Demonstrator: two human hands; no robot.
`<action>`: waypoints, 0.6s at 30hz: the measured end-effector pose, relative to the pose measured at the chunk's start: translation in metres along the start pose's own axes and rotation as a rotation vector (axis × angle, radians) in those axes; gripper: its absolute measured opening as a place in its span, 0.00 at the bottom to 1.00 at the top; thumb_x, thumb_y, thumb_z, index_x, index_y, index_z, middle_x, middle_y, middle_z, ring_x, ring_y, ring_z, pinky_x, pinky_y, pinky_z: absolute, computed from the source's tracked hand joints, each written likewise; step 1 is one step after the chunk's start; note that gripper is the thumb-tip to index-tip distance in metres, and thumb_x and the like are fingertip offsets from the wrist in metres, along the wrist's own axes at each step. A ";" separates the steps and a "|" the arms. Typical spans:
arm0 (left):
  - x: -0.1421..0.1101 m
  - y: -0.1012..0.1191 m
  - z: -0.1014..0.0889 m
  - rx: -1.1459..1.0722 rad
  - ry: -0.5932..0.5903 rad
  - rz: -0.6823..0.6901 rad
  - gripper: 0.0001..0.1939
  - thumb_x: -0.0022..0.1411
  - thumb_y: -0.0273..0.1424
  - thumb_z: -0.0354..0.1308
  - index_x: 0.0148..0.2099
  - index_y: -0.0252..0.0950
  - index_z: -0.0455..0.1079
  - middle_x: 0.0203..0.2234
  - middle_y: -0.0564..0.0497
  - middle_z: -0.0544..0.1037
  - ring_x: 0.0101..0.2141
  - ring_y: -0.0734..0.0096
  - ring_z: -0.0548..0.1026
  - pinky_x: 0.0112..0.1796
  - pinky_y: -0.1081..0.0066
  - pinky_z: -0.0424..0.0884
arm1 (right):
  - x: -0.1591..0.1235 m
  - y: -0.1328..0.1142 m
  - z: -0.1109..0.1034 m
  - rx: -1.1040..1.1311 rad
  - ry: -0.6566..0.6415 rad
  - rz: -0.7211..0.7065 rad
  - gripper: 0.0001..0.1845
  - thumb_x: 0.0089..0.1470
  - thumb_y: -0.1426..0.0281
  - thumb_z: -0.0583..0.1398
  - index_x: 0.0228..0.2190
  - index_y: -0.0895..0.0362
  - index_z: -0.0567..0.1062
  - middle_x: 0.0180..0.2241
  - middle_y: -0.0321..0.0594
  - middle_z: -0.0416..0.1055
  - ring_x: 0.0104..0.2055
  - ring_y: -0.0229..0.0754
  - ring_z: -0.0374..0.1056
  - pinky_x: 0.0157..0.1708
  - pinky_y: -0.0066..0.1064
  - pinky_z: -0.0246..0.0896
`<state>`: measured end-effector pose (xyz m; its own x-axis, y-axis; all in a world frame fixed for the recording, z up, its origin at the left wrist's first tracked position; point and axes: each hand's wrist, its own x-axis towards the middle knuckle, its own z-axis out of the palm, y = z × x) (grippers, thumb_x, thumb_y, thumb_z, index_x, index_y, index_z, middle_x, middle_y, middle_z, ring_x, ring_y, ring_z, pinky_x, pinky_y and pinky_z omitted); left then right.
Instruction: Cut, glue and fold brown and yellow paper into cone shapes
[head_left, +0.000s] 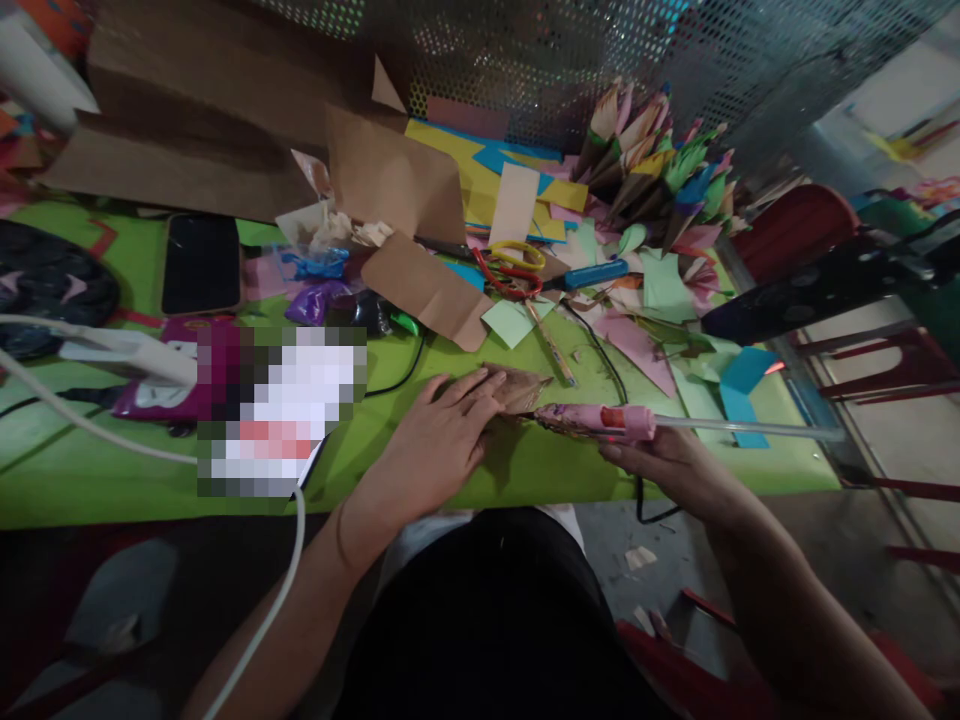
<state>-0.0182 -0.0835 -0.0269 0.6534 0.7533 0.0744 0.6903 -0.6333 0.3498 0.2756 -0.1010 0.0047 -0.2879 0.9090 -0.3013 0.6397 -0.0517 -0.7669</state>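
Observation:
My left hand (435, 430) rests on the green table with its fingers closed over a small folded piece of brown paper (517, 388). My right hand (675, 465) grips a pink hot glue gun (600, 420) from below, and its fingers are partly hidden. A clear glue stick (750, 429) runs out of the gun's back end to the right. The gun's dark nozzle points left and reaches the paper's lower edge near my left fingertips; whether it touches cannot be made out. A black cord (640, 497) hangs below the gun over the table edge.
Scissors (510, 272), a blue-handled cutter (596, 274), a pencil (551, 343) and paper scraps lie beyond my hands. Bunched paper cones (660, 170) stand at back right. A dark phone (202, 264), a purple power strip (176, 375) and a white cable (298, 540) are at left.

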 end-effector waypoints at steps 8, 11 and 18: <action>0.000 0.000 0.001 -0.013 0.011 -0.006 0.23 0.71 0.28 0.49 0.67 0.36 0.58 0.69 0.44 0.60 0.69 0.62 0.55 0.64 0.53 0.53 | 0.005 -0.002 0.000 -0.062 0.047 -0.014 0.26 0.57 0.49 0.60 0.47 0.53 0.81 0.43 0.43 0.81 0.46 0.56 0.75 0.51 0.46 0.69; 0.001 0.000 0.000 -0.016 0.014 -0.001 0.22 0.72 0.29 0.49 0.66 0.37 0.59 0.69 0.45 0.60 0.69 0.61 0.56 0.64 0.53 0.53 | 0.005 -0.002 0.000 -0.042 0.027 -0.013 0.26 0.58 0.49 0.60 0.47 0.54 0.81 0.45 0.44 0.80 0.47 0.56 0.75 0.51 0.45 0.69; 0.001 0.000 0.000 -0.018 0.023 -0.006 0.17 0.72 0.31 0.48 0.61 0.37 0.65 0.69 0.45 0.61 0.68 0.60 0.57 0.64 0.52 0.55 | 0.007 0.000 -0.004 -0.052 0.111 -0.002 0.26 0.57 0.48 0.61 0.47 0.53 0.80 0.35 0.43 0.81 0.48 0.58 0.74 0.49 0.44 0.70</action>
<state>-0.0172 -0.0828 -0.0265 0.6420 0.7609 0.0938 0.6881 -0.6258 0.3673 0.2764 -0.0928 0.0053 -0.2103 0.9494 -0.2334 0.6763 -0.0311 -0.7360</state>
